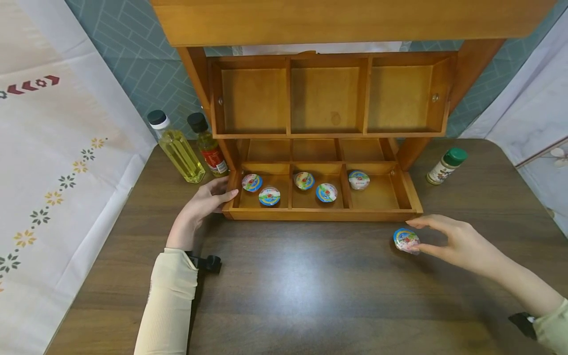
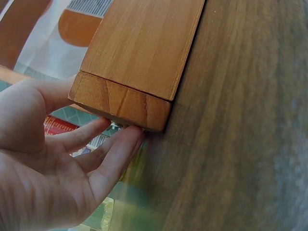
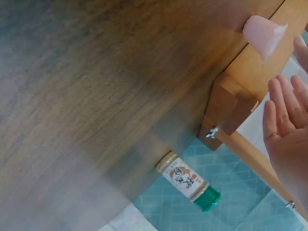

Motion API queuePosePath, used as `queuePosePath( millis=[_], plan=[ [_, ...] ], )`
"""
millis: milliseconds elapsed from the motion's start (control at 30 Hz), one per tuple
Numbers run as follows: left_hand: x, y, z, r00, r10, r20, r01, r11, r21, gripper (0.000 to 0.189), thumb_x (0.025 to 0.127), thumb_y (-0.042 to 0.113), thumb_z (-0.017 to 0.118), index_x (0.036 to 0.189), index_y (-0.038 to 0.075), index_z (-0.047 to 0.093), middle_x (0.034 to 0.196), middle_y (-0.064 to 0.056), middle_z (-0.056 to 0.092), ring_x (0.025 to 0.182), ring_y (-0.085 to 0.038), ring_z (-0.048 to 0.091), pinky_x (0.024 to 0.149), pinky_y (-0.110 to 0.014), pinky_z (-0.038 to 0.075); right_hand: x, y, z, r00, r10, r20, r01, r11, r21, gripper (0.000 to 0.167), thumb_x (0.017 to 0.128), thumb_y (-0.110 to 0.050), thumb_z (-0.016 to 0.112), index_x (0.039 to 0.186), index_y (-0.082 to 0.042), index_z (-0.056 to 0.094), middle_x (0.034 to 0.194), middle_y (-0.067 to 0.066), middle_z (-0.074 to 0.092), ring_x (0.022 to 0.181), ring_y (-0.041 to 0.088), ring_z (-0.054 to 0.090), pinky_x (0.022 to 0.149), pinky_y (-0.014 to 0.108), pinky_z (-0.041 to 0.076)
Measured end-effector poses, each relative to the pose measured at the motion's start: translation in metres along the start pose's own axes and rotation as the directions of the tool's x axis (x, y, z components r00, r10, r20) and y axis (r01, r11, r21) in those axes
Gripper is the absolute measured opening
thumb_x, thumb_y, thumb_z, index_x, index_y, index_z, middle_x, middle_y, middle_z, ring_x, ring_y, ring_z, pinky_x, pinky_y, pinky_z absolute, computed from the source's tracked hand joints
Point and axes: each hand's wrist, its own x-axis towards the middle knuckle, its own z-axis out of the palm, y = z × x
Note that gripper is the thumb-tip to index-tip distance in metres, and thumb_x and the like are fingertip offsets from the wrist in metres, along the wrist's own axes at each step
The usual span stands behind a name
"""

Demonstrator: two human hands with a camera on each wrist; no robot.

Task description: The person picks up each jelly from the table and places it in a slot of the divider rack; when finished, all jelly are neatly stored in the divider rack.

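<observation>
A wooden shelf organizer [image 1: 319, 215] stands on the table. My left hand [image 1: 208, 199] grips the left end of its lower tray, the thumb over the edge and the fingers against the outer side. Small jelly cups with printed foil lids lie inside: two [image 1: 269, 196] in the left compartment, two [image 1: 326, 193] in the middle, one [image 1: 359, 180] in the right. Another jelly cup [image 1: 406, 240], pink-sided in the right wrist view, stands on the table by the tray's front right corner. My right hand [image 1: 457, 241] is around it, thumb at its edge; the fingers look apart from it.
Two oil bottles [image 1: 179, 153] stand left of the organizer. A green-capped seasoning bottle [image 1: 445, 166] stands on its right. The organizer's upper tray [image 1: 328, 93], with three compartments, overhangs the lower one. Brown table surface [image 1: 293, 286] lies in front.
</observation>
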Motion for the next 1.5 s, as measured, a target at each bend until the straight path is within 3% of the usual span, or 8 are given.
queuePosePath(
  millis=[367, 733, 1067, 1267, 1500],
  plan=[
    [0.000, 0.000, 0.000, 1.000, -0.010, -0.007, 0.010, 1.000, 0.003, 0.074, 0.090, 0.040, 0.061, 0.149, 0.014, 0.024, 0.146, -0.013, 0.034, 0.119, -0.029, 0.045, 0.088, -0.039, 0.044, -0.005, -0.003, 0.003, 0.994, 0.082, 0.078, -0.078, 0.996, -0.048, 0.066, 0.054, -0.025, 0.089, 0.113, -0.013, 0.064, 0.099, -0.005, 0.065, 0.088, 0.011, 0.060, 0.080, 0.006, 0.036],
    [-0.001, 0.002, -0.001, 1.000, 0.000, 0.001, 0.000, 1.000, 0.008, 0.072, 0.091, 0.038, 0.059, 0.149, 0.015, 0.024, 0.147, -0.013, 0.034, 0.117, -0.030, 0.046, 0.089, -0.042, 0.044, -0.002, 0.002, 0.012, 0.997, 0.019, 0.079, -0.019, 1.000, -0.001, 0.064, 0.053, -0.022, 0.090, 0.111, -0.011, 0.065, 0.098, -0.006, 0.065, 0.082, 0.010, 0.061, 0.072, 0.010, 0.042],
    [0.000, 0.000, -0.001, 1.000, 0.014, 0.003, -0.014, 1.000, -0.001, 0.072, 0.091, 0.036, 0.059, 0.149, 0.014, 0.023, 0.149, -0.012, 0.031, 0.118, -0.029, 0.046, 0.086, -0.037, 0.044, 0.004, 0.003, 0.013, 0.987, 0.079, 0.138, -0.078, 0.997, -0.013, 0.053, 0.057, -0.027, 0.089, 0.103, -0.015, 0.066, 0.089, -0.010, 0.065, 0.077, 0.007, 0.061, 0.062, 0.029, 0.051],
    [0.000, 0.000, -0.001, 1.000, 0.011, 0.001, -0.011, 1.000, 0.000, 0.071, 0.091, 0.036, 0.059, 0.149, 0.014, 0.023, 0.149, -0.012, 0.031, 0.117, -0.029, 0.047, 0.085, -0.037, 0.045, 0.008, 0.000, 0.009, 0.976, 0.110, 0.188, -0.106, 0.994, -0.029, 0.048, 0.061, -0.027, 0.088, 0.102, -0.015, 0.066, 0.090, -0.009, 0.065, 0.077, 0.006, 0.061, 0.062, 0.029, 0.051],
    [-0.001, 0.000, -0.001, 1.000, 0.014, 0.002, -0.014, 1.000, 0.002, 0.072, 0.091, 0.036, 0.060, 0.149, 0.015, 0.023, 0.149, -0.013, 0.031, 0.119, -0.031, 0.045, 0.088, -0.041, 0.045, 0.012, 0.000, 0.000, 0.982, 0.084, 0.168, -0.080, 0.996, -0.032, 0.049, 0.059, -0.019, 0.088, 0.103, -0.016, 0.066, 0.091, -0.010, 0.064, 0.078, 0.004, 0.059, 0.061, 0.028, 0.050]
  ],
)
